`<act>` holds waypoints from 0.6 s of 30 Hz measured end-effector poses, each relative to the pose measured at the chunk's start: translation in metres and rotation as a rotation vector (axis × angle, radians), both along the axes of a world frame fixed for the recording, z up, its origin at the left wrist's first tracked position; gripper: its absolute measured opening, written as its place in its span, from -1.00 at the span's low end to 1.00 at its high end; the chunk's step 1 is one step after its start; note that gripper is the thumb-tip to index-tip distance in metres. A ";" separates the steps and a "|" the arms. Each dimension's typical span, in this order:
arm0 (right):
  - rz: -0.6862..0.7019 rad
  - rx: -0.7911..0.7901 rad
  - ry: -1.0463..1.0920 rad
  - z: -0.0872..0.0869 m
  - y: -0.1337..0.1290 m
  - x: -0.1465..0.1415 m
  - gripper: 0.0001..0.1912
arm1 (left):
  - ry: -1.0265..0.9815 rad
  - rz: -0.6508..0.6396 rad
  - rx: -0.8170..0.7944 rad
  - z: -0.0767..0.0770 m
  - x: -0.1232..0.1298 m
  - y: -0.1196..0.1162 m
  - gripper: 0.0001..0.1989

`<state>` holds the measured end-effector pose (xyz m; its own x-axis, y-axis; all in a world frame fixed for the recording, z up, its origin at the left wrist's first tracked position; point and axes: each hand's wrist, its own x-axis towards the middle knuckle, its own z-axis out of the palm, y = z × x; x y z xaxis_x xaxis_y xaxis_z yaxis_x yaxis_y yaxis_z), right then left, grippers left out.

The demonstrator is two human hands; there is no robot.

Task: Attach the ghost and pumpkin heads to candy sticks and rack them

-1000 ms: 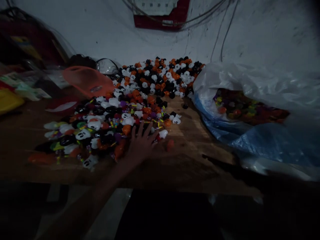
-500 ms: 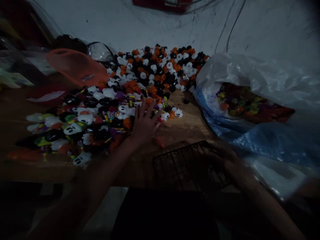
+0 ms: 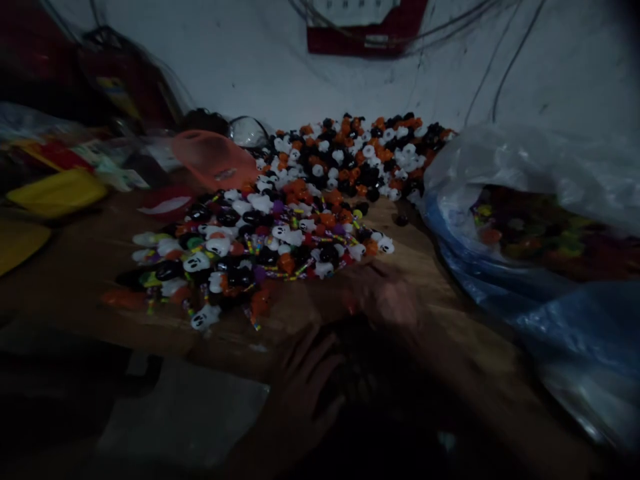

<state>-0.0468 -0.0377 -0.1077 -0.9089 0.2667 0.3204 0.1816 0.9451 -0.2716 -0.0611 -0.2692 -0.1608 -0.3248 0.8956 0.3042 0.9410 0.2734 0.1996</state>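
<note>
My left hand [image 3: 311,373] is low in the middle with its fingers stretched and apart, beside a dark shape [image 3: 357,350] that looks like the black wire basket, mostly lost in shadow. Farther forward, my right hand [image 3: 393,301] is over the wooden table, blurred by motion. Its fingertips are near a small red-orange piece [image 3: 353,303], and whether they hold anything is unclear. Left of both hands spreads a pile of Halloween trinkets, among them a white ghost figure [image 3: 205,317], an orange piece [image 3: 261,303] and tubes of coloured beads [image 3: 295,272].
Behind is a larger heap of black, white and orange figures [image 3: 345,160] against the wall. An orange plastic basket [image 3: 215,160] leans at its left, near a red dish [image 3: 165,203]. On the right sits a big plastic bag [image 3: 505,300] with colourful pieces inside.
My left hand has come back from the pile to the front edge by the dark basket. My right hand has left the basket and moved forward over the table. The view has shifted left.
</note>
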 end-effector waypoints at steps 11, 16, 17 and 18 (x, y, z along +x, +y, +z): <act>0.324 0.274 -0.123 -0.019 0.024 -0.066 -0.76 | 0.227 0.090 0.068 -0.008 -0.010 -0.033 -0.49; 0.315 0.210 0.051 0.003 0.050 -0.055 -0.76 | 0.117 0.189 0.202 -0.002 -0.006 -0.022 -0.57; 0.283 0.162 0.125 0.008 0.051 -0.046 -0.75 | 0.080 0.194 0.221 -0.002 -0.005 -0.019 -0.61; 0.227 0.097 0.200 0.012 0.050 -0.034 -0.74 | 0.044 0.189 0.233 -0.002 -0.005 -0.015 -0.63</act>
<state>-0.0811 0.0122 -0.0953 -0.8581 0.0238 0.5130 -0.0848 0.9786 -0.1873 -0.0661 -0.2841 -0.1626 -0.4608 0.7250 0.5120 0.8870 0.3958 0.2377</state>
